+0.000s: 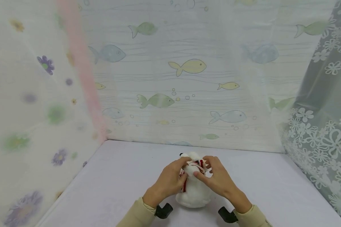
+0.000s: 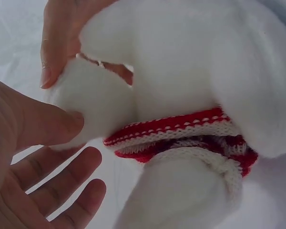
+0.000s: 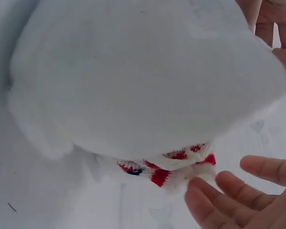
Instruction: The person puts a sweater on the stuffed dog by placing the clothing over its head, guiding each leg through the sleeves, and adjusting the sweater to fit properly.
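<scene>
A white plush bear [image 1: 194, 194] sits upright on the table between the two hands, its small black nose pointing left. A knitted red-and-white garment [image 2: 181, 131] with dark patches lies around its upper body. My left hand [image 1: 170, 178] is on the bear's left side; in the left wrist view its thumb presses a white fuzzy part, with the index finger partly hidden behind it. My right hand [image 1: 218, 178] is at the bear's right side with fingers spread. In the right wrist view its fingertips [image 3: 198, 191] are close beside the knitted garment.
The white table [image 1: 116, 183] runs back to a hanging curtain [image 1: 187, 126] printed with fish. A flowered curtain [image 1: 45, 132] is on the left, and a lacy sheer one [image 1: 326, 151] on the right. Black wrist mounts [image 1: 228, 215] protrude below the sleeves.
</scene>
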Motion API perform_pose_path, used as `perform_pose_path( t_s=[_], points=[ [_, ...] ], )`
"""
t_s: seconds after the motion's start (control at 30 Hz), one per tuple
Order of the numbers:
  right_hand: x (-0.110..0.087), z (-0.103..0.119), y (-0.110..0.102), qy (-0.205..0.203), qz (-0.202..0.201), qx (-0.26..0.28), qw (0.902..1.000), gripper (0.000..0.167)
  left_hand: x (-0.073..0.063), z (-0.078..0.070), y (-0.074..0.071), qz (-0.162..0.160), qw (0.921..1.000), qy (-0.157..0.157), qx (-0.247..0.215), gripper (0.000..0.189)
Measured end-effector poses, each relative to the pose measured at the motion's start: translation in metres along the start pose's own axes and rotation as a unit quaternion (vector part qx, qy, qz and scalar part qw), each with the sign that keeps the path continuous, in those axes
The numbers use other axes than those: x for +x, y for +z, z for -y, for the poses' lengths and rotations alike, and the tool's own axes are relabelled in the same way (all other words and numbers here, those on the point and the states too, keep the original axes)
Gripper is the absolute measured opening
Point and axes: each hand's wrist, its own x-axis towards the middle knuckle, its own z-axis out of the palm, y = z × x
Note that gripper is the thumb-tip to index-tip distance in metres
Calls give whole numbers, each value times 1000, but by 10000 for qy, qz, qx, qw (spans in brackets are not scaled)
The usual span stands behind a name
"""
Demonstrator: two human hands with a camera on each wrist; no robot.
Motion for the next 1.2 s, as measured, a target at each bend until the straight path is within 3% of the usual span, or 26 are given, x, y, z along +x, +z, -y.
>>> perform_pose_path(
  t_s=[0.17,0.33,0.67,0.87,1.07,1.2],
  points=[
    [1,-2,0,482,304,38,9984,78,0,1,0,19,10000,37,7,47],
    [3,-4,3,608,510,71,9968,76,0,2,0,36,10000,45,-40,46],
    [2,-9,6,352,1095,493,9921,73,0,2,0,155,9997,61,-186,49],
    [4,-12,5,334,1142,807,9896,61,0,3,1,204,9993,65,-304,50],
    [4,-10,4,-83,1145,1503,9819,52,0,1,1,226,9990,149,-366,40],
    [2,-3,3,-429,1094,2136,9698,49,0,-1,2,211,9983,229,-489,35]
  ],
)
